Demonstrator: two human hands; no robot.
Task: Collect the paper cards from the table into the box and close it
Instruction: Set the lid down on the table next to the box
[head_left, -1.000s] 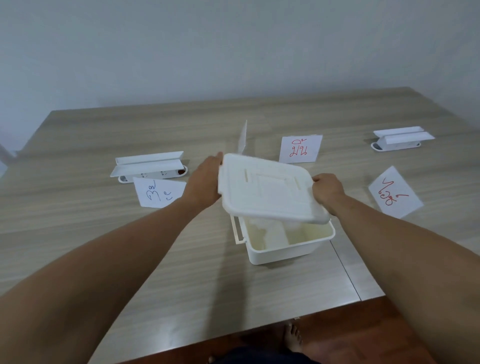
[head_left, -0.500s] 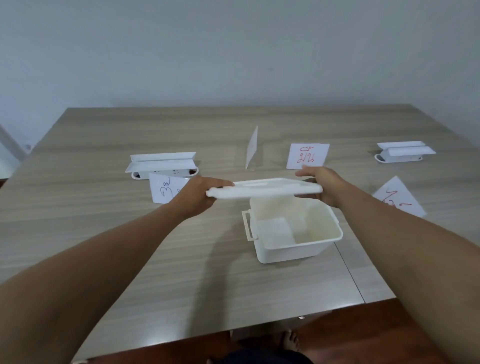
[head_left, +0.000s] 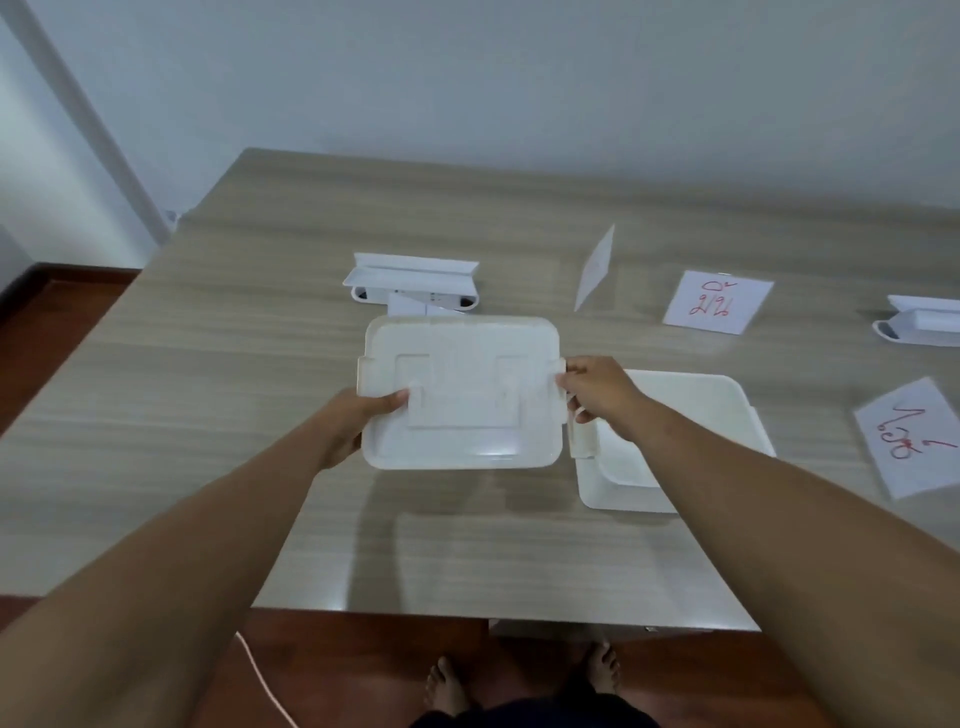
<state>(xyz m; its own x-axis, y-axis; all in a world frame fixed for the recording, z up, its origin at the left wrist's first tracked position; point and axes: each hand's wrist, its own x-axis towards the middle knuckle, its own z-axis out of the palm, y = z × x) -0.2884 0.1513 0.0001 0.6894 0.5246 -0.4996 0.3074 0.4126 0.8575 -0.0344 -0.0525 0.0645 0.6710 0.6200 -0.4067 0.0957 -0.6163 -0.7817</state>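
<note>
Matt white plastic lid (head_left: 460, 395), plastic box (head_left: 691, 415), paper cards (head_left: 719, 301) (red ink), wood-grain table (head_left: 234, 389)

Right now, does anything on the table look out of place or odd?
Nothing looks damaged or spilled. The lid is off the box, held by the left hand and right hand to the box's left. One paper card stands on edge while two others lie flat.

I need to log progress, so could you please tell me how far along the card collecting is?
Done: the white plastic lid is off the white plastic box. In hand: the left hand and right hand hold the lid left of the box. Left: the white paper cards with red writing and an upright one lie uncollected on the wooden table; then closing.
</note>
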